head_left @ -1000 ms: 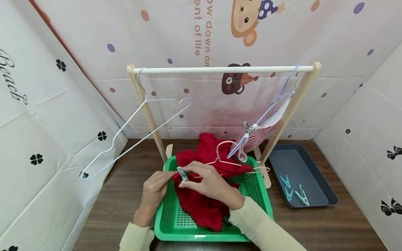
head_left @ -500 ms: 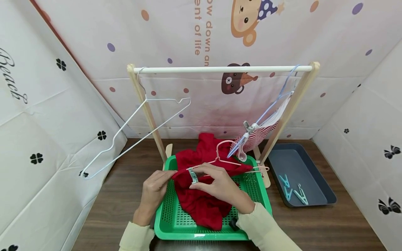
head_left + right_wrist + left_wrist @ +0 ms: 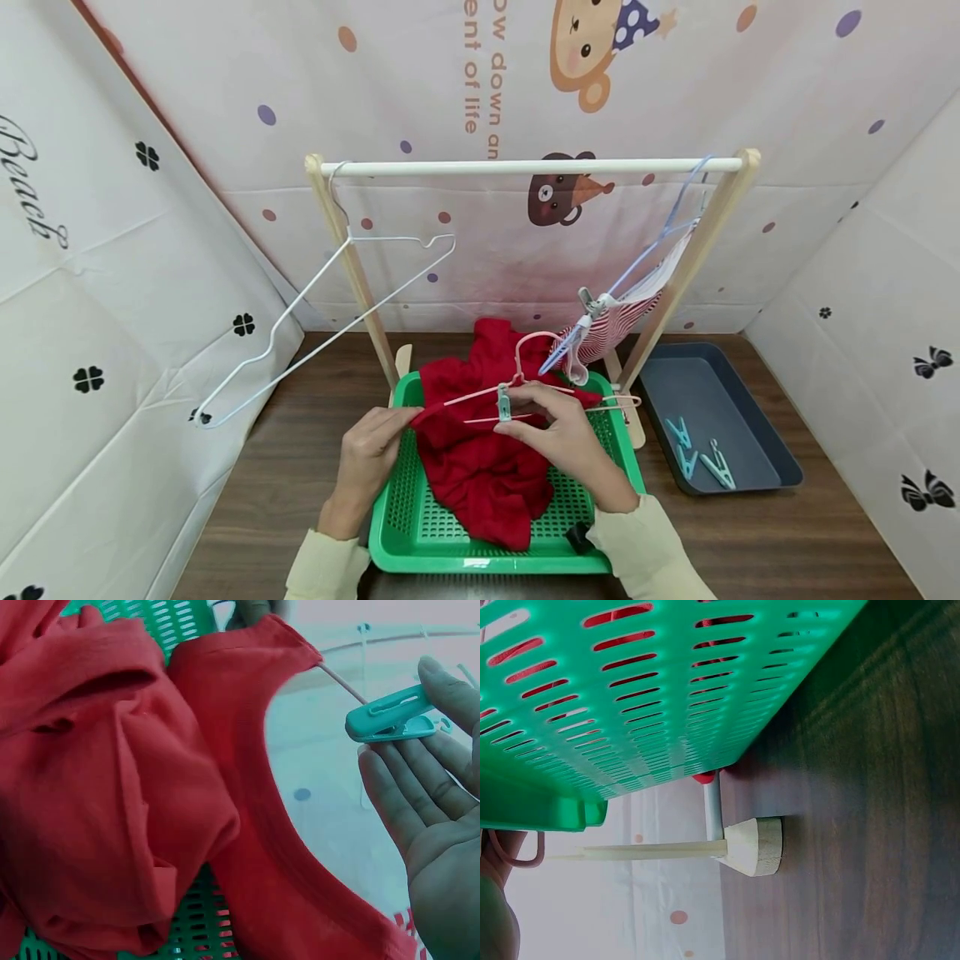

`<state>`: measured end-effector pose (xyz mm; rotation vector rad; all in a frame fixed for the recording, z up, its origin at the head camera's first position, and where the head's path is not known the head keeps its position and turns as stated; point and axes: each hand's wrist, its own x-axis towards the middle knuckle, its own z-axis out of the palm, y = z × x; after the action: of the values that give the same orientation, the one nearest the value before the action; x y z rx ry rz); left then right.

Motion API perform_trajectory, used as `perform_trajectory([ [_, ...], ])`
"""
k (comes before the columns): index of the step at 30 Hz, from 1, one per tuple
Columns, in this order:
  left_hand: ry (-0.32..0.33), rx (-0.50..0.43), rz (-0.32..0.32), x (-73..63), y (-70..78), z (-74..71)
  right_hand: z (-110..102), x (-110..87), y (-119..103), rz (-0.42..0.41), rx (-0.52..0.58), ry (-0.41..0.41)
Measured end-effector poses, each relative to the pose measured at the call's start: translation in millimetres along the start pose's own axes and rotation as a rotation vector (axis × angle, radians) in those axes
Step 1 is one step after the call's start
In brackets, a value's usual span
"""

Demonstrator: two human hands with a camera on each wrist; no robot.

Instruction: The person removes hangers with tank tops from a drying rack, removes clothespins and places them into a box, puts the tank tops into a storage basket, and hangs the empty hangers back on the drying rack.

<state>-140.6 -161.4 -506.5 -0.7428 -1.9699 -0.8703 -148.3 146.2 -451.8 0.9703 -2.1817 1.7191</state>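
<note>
Moved the clip [image 3: 504, 403] with the right grip [image 3: 551, 421] to the right, farther from the left grip [image 3: 369, 450], until near the hook [image 3: 518, 357] of the pink hanger [image 3: 472, 396]. By this, also uncovered more of its left side.

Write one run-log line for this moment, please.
left hand: holds red garment; right hand: pinches mint clothespin at pink hanger; gray tray: clothespins

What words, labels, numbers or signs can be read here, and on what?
"Beach", then an unclear flourish, sideways on the left cloth.
"ent of life", sideways on the back cloth, cut off at the top.
"ow down an", beside it, also cut off.
No other lettering can be made out.
</note>
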Motion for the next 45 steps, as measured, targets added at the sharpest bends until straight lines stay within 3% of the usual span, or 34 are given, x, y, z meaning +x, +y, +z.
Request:
perform_trajectory([
  [12,0.0,0.005,-0.002,-1.1,1.2,1.0,-23.7,-4.9,-4.9,0.024,0.016,0.11],
  [20,0.001,0.001,0.002,-1.7,1.7,1.5,-48.8,-14.5,-11.0,0.042,-0.093,0.194],
  [30,0.007,0.004,0.003,-0.5,1.6,0.5,-75.8,-30.1,-11.2,0.164,-0.258,0.235],
  [38,0.002,0.015,-0.003,-1.4,0.5,-0.1,-102.5,-40.3,-10.9,0.451,-0.463,0.257],
  [45,0.007,-0.011,0.01,0.2,0.1,0.8,-127.9,-50.1,-6.2,0.541,-0.585,0.293],
])
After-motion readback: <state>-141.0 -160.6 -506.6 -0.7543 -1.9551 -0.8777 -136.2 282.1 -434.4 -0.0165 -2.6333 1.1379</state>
